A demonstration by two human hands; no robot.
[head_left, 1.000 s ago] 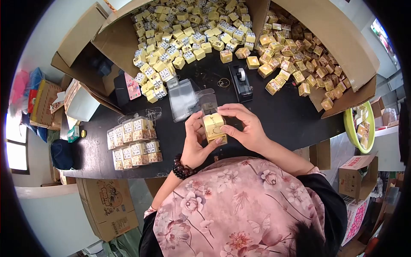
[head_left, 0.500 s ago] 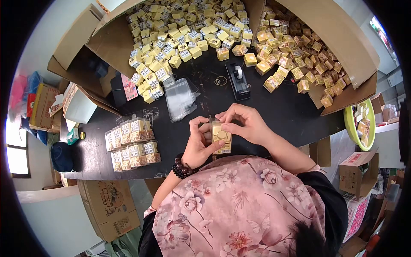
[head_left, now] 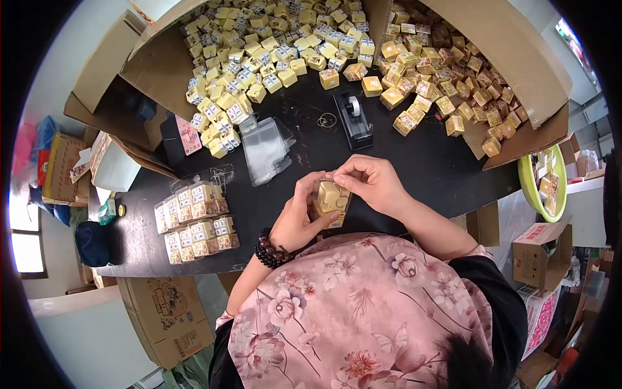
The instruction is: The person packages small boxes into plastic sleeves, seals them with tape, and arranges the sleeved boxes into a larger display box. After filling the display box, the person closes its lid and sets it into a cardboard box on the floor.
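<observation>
My left hand [head_left: 301, 214], with a dark bead bracelet at its wrist, wraps round a clear plastic pack [head_left: 333, 200] that has yellow-gold boxes inside. At the pack's top end, the thumb and fingers of my right hand [head_left: 364, 181] pinch its edge. Beyond my hands lie a stack of flat clear sleeves [head_left: 264, 150] and a black tape dispenser [head_left: 355, 123]. Filled clear packs [head_left: 197, 223] stand in two rows on the left of the black table [head_left: 427, 175].
Cardboard boxes at the back spill yellow-white small boxes [head_left: 259, 58] and gold small boxes [head_left: 447, 84]. A pink card [head_left: 188, 135] lies at the left. A green basket [head_left: 543, 185] stands at the right, with an open carton [head_left: 541, 256] below.
The pack in my hands has tilted slightly, and my left fingers have closed nearer its top. My right hand stays at its top edge. The whole view has shifted a little.
</observation>
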